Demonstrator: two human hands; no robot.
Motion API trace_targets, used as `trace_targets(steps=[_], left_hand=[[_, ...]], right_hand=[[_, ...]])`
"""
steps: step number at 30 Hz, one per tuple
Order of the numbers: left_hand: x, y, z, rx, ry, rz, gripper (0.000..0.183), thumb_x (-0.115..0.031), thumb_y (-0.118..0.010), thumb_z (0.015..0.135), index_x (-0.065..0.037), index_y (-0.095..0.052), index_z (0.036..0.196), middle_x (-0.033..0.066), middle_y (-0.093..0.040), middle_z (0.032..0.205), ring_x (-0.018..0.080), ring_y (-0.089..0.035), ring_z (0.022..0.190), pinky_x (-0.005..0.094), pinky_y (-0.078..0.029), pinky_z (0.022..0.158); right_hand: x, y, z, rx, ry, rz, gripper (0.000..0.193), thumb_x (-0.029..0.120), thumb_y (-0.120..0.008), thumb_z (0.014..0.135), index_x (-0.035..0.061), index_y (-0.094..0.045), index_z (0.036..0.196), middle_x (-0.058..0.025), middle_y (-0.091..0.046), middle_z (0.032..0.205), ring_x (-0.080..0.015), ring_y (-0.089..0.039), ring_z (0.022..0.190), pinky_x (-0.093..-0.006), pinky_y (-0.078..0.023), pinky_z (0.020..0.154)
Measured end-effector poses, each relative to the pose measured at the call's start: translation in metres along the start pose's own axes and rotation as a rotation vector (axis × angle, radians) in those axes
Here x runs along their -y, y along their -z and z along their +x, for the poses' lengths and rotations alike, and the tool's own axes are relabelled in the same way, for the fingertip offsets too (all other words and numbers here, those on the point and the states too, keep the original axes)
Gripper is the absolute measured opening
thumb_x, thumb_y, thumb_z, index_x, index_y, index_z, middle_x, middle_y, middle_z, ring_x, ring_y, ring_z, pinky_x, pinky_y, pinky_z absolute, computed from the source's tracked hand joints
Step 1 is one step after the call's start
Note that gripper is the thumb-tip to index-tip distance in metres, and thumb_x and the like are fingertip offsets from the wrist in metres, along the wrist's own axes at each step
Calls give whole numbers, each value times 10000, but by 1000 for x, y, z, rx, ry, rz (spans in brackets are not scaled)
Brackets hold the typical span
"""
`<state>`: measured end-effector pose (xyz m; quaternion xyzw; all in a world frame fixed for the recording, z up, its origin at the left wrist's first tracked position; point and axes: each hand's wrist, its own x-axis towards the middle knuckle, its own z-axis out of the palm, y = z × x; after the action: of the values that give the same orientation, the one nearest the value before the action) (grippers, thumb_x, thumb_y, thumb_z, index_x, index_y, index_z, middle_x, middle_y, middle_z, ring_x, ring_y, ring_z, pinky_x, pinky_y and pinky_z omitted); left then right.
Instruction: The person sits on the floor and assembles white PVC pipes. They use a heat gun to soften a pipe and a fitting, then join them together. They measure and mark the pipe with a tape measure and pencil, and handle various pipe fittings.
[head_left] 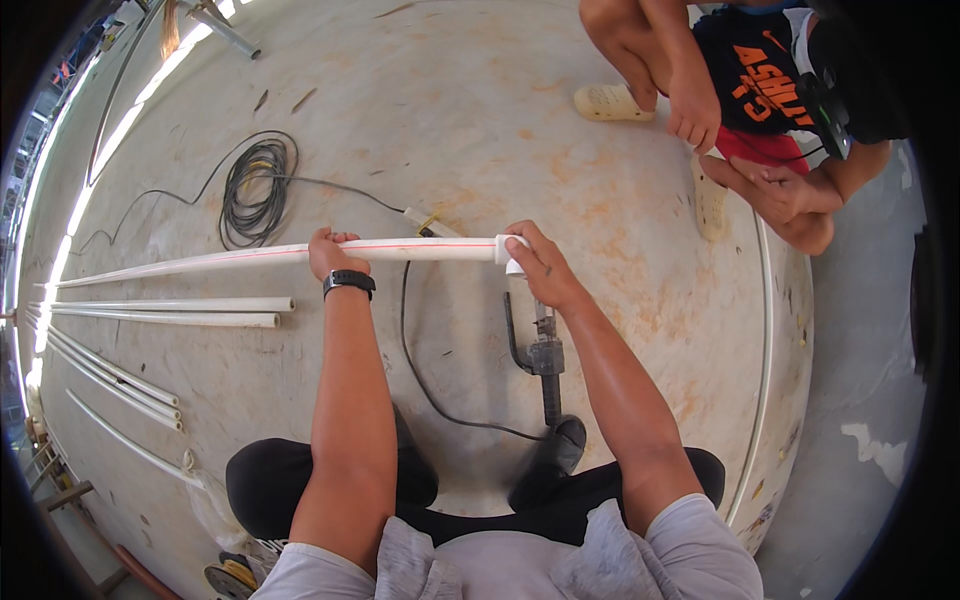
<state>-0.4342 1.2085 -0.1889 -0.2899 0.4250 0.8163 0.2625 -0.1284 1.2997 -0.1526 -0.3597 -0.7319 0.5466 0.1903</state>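
Apparently at steadying-and-aligning step, from head view: gripping long white plastic pipe with red stripe (425, 249) near its right end, closed in left hand (336, 258). Pinching short white plastic fitting (502, 251) at that end between thumb and fingers of right hand (541, 268). Held above grey, orange-stained concrete floor (480, 110), over black-and-grey tool with ribbed handle (546, 357); cannot tell whether touching. For next move, likely needing both grips firm, with pipe and fitting kept in line, without twisting.

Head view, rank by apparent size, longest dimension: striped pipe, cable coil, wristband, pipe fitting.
1. Striped pipe
2. Cable coil
3. Wristband and pipe fitting: too close to rank; the right hand partly covers the fitting.
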Motion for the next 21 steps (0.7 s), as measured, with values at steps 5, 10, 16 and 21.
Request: trace_targets(steps=[5,10,16,21], left_hand=[[-5,0,0,77,35,-94,213,-100,-537,910,-115,-398,751,-12,-412,628,137,-404,541,301,-436,541],[-3,8,0,179,50,-196,265,-128,-557,903,-144,-377,710,-27,-401,619,124,-391,526,297,-420,531],[-2,20,6,270,117,-296,262,-151,-575,898,-155,-388,714,-41,-396,616,111,-407,524,289,-424,535],[-1,23,5,274,111,-319,262,-154,-593,894,-158,-397,721,-51,-393,620,98,-412,523,282,-431,542]], right_hand=[[3,-1,4,-5,2,98,356,404,-461,1063,75,-567,1153,-25,-591,983,-118,-535,931,-299,-448,841],[5,0,9,20,-76,191,345,389,-445,1071,69,-574,1088,-14,-585,962,-107,-524,905,-293,-446,830],[5,-5,5,-8,19,84,292,323,-447,1074,57,-567,1051,-20,-599,945,-106,-535,883,-287,-456,802],[6,-7,3,-18,70,38,268,288,-446,1072,48,-563,1052,-30,-609,925,-108,-547,869,-292,-461,791]])
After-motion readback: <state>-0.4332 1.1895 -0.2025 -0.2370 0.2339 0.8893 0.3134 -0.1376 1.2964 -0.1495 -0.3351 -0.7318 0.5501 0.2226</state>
